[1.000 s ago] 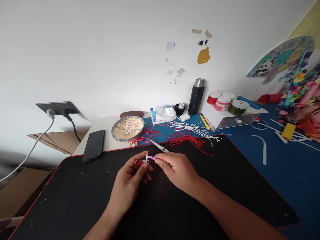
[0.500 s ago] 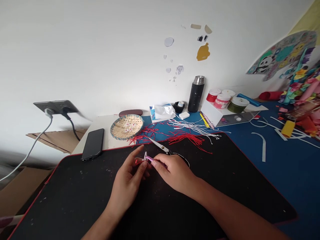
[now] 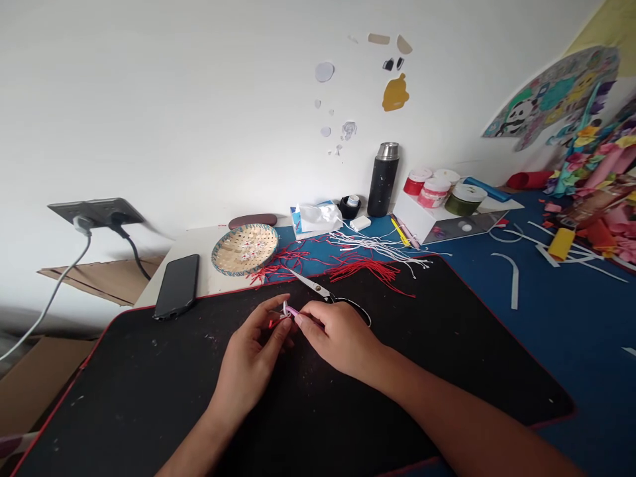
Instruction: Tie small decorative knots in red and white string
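A pink-and-white loop [image 3: 289, 311] shows against the black, red-edged desk mat [image 3: 124, 384]; red cords [image 3: 362, 268] and white cords [image 3: 372, 245] lie at twelve o'clock.

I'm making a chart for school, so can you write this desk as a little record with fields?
Left hand: pinching a small pink and white piece
Right hand: pinching the same piece from the other side
Beside the hands: black-handled scissors, lying on a black desk mat
Just beyond: red threads, white cords
To the far left: woven bamboo basket, black smartphone
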`<state>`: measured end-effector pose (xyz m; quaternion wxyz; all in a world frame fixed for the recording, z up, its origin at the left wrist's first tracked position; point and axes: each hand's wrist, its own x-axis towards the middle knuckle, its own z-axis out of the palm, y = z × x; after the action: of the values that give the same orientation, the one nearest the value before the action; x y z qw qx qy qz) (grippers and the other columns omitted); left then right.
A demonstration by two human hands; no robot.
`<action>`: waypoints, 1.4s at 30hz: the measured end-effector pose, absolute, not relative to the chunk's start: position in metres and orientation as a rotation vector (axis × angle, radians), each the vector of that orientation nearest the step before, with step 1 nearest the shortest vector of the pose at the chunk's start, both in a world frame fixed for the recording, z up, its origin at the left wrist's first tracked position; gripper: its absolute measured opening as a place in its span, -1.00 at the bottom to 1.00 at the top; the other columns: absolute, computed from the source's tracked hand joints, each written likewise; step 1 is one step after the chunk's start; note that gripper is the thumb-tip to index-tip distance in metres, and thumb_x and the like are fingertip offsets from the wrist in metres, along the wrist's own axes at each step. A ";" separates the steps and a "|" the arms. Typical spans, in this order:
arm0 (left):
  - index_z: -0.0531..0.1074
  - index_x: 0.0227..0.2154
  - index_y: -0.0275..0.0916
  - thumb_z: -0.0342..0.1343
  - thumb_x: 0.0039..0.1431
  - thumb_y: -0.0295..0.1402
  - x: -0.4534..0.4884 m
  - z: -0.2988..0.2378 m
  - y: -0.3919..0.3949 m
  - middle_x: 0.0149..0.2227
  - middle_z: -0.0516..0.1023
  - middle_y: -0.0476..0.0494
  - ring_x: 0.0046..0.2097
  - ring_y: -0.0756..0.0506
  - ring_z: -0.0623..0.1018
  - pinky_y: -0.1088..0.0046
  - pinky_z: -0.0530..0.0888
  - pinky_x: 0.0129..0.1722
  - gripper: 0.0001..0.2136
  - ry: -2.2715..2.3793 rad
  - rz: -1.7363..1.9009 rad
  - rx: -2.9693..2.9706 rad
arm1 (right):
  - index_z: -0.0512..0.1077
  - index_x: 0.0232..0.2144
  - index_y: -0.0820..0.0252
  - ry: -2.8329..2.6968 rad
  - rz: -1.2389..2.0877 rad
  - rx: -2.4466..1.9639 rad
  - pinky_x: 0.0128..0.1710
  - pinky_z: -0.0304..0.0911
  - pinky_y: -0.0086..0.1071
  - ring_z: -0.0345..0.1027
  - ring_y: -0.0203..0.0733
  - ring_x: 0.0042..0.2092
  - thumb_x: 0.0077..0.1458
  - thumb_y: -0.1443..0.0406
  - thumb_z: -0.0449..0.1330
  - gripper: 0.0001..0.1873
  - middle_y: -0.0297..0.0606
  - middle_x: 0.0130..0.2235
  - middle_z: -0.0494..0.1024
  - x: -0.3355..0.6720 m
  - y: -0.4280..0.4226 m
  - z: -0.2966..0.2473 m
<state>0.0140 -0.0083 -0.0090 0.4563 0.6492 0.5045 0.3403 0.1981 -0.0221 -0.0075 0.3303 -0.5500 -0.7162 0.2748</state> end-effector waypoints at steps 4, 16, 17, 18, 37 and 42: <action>0.45 0.13 -0.17 0.15 0.31 -0.10 0.017 -0.010 -0.010 -0.33 0.62 -0.04 -0.35 -0.13 0.61 0.36 0.53 -0.30 -0.59 1.246 0.834 1.614 | 0.49 -0.42 0.18 -1.854 0.716 -1.444 -0.46 -0.03 -0.42 0.26 -0.33 -0.51 0.38 0.22 0.12 -0.68 -0.37 -0.52 0.51 0.198 -0.022 -0.008; 0.48 0.11 -0.11 0.11 0.34 -0.12 0.015 -0.015 -0.012 -0.33 0.65 -0.02 -0.34 -0.12 0.64 0.41 0.51 -0.32 -0.64 1.280 0.771 1.724 | 0.54 -0.44 0.19 -1.878 0.662 -1.503 -0.47 -0.06 -0.40 0.28 -0.34 -0.51 0.37 0.22 0.16 -0.66 -0.35 -0.54 0.52 0.202 -0.020 -0.005; 0.48 0.11 -0.10 0.11 0.34 -0.13 0.015 -0.016 -0.012 -0.32 0.66 -0.02 -0.34 -0.12 0.64 0.41 0.51 -0.32 -0.65 1.289 0.765 1.740 | 0.55 -0.44 0.19 -1.889 0.654 -1.511 -0.47 -0.07 -0.40 0.28 -0.34 -0.52 0.37 0.21 0.16 -0.66 -0.35 -0.54 0.52 0.203 -0.019 -0.006; 0.48 0.11 -0.10 0.11 0.34 -0.13 0.015 -0.017 -0.012 -0.32 0.66 -0.02 -0.34 -0.11 0.64 0.41 0.51 -0.31 -0.65 1.297 0.762 1.753 | 0.55 -0.44 0.19 -1.899 0.647 -1.514 -0.47 -0.07 -0.40 0.28 -0.34 -0.52 0.37 0.21 0.16 -0.66 -0.35 -0.54 0.52 0.204 -0.019 -0.006; 0.48 0.08 -0.13 0.13 0.34 -0.14 0.017 -0.012 -0.012 -0.31 0.63 -0.03 -0.37 -0.12 0.64 0.38 0.51 -0.30 -0.67 1.304 0.843 1.735 | 0.58 -0.34 0.17 -1.901 0.799 -1.476 -0.45 -0.04 -0.41 0.28 -0.31 -0.49 0.35 0.27 0.17 -0.76 -0.36 -0.48 0.55 0.202 -0.021 -0.002; 0.48 0.10 -0.15 0.15 0.32 -0.13 0.017 -0.013 -0.013 -0.32 0.64 -0.04 -0.38 -0.11 0.62 0.39 0.52 -0.33 -0.64 1.326 0.861 1.695 | 0.58 -0.33 0.18 -1.916 0.788 -1.445 -0.44 -0.03 -0.41 0.28 -0.31 -0.48 0.36 0.26 0.16 -0.75 -0.36 -0.48 0.55 0.201 -0.021 -0.003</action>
<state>0.0168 -0.0130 -0.0133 0.4004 0.6701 0.5242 0.3404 0.2008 -0.0211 -0.0034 0.3030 -0.5451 -0.7230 0.2972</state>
